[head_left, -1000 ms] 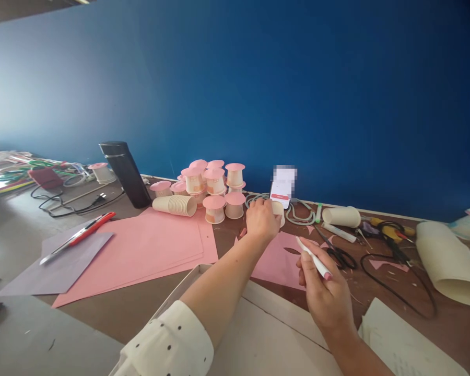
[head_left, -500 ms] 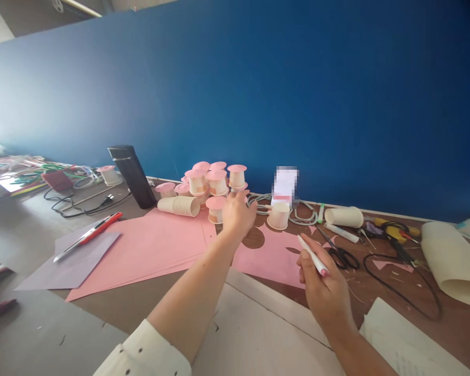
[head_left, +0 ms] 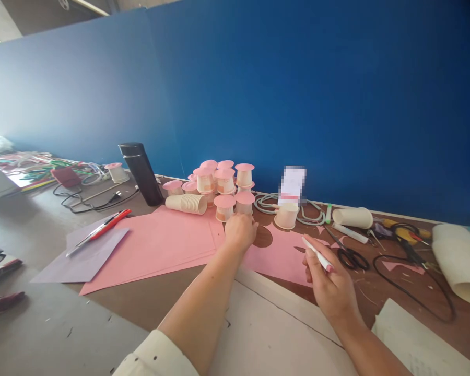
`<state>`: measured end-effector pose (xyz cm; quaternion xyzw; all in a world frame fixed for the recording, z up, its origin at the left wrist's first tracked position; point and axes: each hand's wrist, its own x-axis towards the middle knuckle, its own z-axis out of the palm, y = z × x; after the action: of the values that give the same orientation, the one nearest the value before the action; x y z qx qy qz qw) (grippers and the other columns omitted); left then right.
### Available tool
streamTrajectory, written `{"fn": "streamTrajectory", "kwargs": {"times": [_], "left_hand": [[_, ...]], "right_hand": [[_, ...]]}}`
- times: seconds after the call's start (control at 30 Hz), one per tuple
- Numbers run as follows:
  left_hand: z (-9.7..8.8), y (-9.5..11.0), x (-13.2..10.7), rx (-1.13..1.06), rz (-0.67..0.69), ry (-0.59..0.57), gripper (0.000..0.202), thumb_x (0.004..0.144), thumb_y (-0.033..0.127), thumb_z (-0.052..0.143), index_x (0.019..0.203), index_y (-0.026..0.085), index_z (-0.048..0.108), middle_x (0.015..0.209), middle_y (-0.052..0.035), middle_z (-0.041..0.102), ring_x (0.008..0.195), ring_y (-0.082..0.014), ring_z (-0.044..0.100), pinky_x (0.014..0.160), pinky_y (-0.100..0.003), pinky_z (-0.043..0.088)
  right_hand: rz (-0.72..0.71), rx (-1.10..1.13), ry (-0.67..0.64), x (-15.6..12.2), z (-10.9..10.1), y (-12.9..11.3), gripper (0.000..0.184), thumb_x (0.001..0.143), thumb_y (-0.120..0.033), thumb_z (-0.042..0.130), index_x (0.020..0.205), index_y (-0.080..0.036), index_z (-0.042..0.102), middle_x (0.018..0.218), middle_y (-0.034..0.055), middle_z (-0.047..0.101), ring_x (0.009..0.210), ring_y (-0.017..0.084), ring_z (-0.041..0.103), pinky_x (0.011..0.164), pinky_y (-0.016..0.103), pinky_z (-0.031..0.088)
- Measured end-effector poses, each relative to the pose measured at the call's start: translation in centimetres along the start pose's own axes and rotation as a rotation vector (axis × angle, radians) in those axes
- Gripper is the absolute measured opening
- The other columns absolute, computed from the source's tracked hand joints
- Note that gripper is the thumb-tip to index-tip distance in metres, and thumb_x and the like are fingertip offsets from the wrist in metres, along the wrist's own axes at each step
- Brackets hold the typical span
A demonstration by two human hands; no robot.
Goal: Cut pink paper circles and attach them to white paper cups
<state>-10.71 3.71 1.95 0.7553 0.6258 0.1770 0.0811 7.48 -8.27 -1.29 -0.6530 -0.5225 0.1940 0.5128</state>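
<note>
My left hand [head_left: 241, 231] is low over the pink sheets, just in front of a pink-topped paper cup [head_left: 245, 200]. Its fingers curl away from me and are mostly hidden, so I cannot tell whether they still touch the cup's base. Beside that cup stands another pink-topped cup [head_left: 224, 204], with several more stacked behind. In my right hand [head_left: 332, 279] is a slim white pen [head_left: 317, 254] with a pink end, gripped between thumb and fingers, its tip pointing up and left. A plain upside-down paper cup [head_left: 285, 215] stands between the hands, farther back.
Nested paper cups [head_left: 186, 203] lie beside pink sheets [head_left: 152, 240]. A red utility knife [head_left: 102, 230] rests on purple paper [head_left: 102, 261] near a black flask [head_left: 141, 175]. Black scissors [head_left: 352, 258], a phone [head_left: 292, 184], cables and a lying cup [head_left: 352, 217] are on the right.
My left hand has drawn back toward me from the front right pink-topped cup, whose disc now shows fully. The right hand keeps hold of the pen. The view has shifted slightly.
</note>
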Motion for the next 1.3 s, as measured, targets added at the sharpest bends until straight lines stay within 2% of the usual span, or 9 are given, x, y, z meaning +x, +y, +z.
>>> {"fn": "streamTrajectory", "kwargs": {"times": [0.1,0.23,0.53,0.73,0.83,0.93,1.03,1.13,1.3], "left_hand": [[1.1,0.0,0.1,0.081,0.013,0.071,0.030,0.089,0.037,0.052,0.094,0.017,0.073,0.102,-0.0123,0.069,0.101,-0.0278,0.061,0.083,-0.036,0.049],[1.0,0.1,0.1,0.120,-0.036,-0.049,0.031,0.084,0.040,0.061,0.098,0.014,0.072,0.105,-0.0142,0.068,0.103,-0.0293,0.060,0.085,-0.036,0.049],[1.2,0.3,-0.3,0.140,-0.026,-0.110,0.025,0.087,0.031,0.056,0.096,0.014,0.072,0.106,-0.0154,0.069,0.104,-0.0287,0.062,0.082,-0.035,0.050],[1.4,-0.2,-0.1,0.067,-0.056,-0.018,0.024,0.088,0.031,0.054,0.094,0.014,0.069,0.098,-0.0144,0.071,0.095,-0.0280,0.065,0.080,-0.035,0.050],[1.3,-0.3,0.0,-0.093,-0.068,0.051,0.025,0.088,0.036,0.054,0.092,0.016,0.069,0.093,-0.0112,0.071,0.088,-0.0251,0.066,0.076,-0.034,0.050],[1.1,0.2,-0.4,-0.389,0.042,0.029,0.020,0.086,0.036,0.058,0.093,0.020,0.069,0.093,-0.0053,0.072,0.085,-0.0197,0.065,0.073,-0.029,0.049],[0.8,0.9,-1.1,-0.604,0.230,-0.062,0.017,0.084,0.031,0.061,0.093,0.023,0.072,0.096,-0.0020,0.071,0.084,-0.0159,0.063,0.072,-0.025,0.048],[0.5,1.7,-1.9,-0.706,0.343,-0.127,0.014,0.082,0.028,0.063,0.090,0.023,0.074,0.094,-0.0016,0.070,0.084,-0.0144,0.062,0.072,-0.024,0.047],[0.6,2.4,-2.5,-0.707,0.424,-0.115,0.011,0.082,0.026,0.065,0.088,0.023,0.075,0.092,-0.0019,0.070,0.086,-0.0146,0.061,0.076,-0.025,0.047]], "right_hand": [[-0.031,0.042,0.008,0.0,0.1,0.1,0.051,0.090,-0.055,0.051,0.128,-0.024,0.064,0.070,0.0022,0.062,0.060,0.017,0.058,0.055,0.028,0.047],[-0.040,0.080,0.023,0.1,-0.3,0.0,0.052,0.092,-0.053,0.050,0.131,-0.022,0.062,0.059,-0.0019,0.054,0.055,0.015,0.053,0.053,0.028,0.045],[-0.028,0.121,0.140,0.3,-1.7,-0.8,0.046,0.091,-0.053,0.051,0.125,-0.025,0.065,0.078,0.0020,0.062,0.057,0.013,0.052,0.049,0.026,0.044],[-0.050,0.146,0.167,0.3,-1.7,-0.9,0.047,0.090,-0.053,0.053,0.123,-0.024,0.066,0.080,0.0030,0.062,0.055,0.012,0.052,0.045,0.025,0.044],[-0.019,0.174,0.167,0.2,-1.9,-1.1,0.047,0.088,-0.054,0.055,0.123,-0.025,0.066,0.080,0.0023,0.062,0.055,0.012,0.052,0.046,0.025,0.044],[0.027,0.209,0.157,0.2,-2.1,-1.2,0.045,0.088,-0.054,0.056,0.124,-0.027,0.066,0.078,0.0005,0.061,0.056,0.011,0.051,0.048,0.024,0.043],[0.044,0.269,0.147,0.2,-2.3,-1.2,0.043,0.089,-0.052,0.056,0.122,-0.027,0.067,0.076,-0.0002,0.059,0.055,0.011,0.048,0.048,0.024,0.042],[0.024,0.333,0.130,0.0,-2.4,-1.2,0.041,0.090,-0.051,0.056,0.118,-0.025,0.069,0.076,0.0003,0.059,0.055,0.011,0.047,0.049,0.025,0.041],[-0.001,0.353,0.040,-0.2,-2.4,-1.1,0.038,0.091,-0.050,0.056,0.112,-0.022,0.072,0.077,0.0026,0.062,0.058,0.012,0.047,0.051,0.027,0.040]]}}
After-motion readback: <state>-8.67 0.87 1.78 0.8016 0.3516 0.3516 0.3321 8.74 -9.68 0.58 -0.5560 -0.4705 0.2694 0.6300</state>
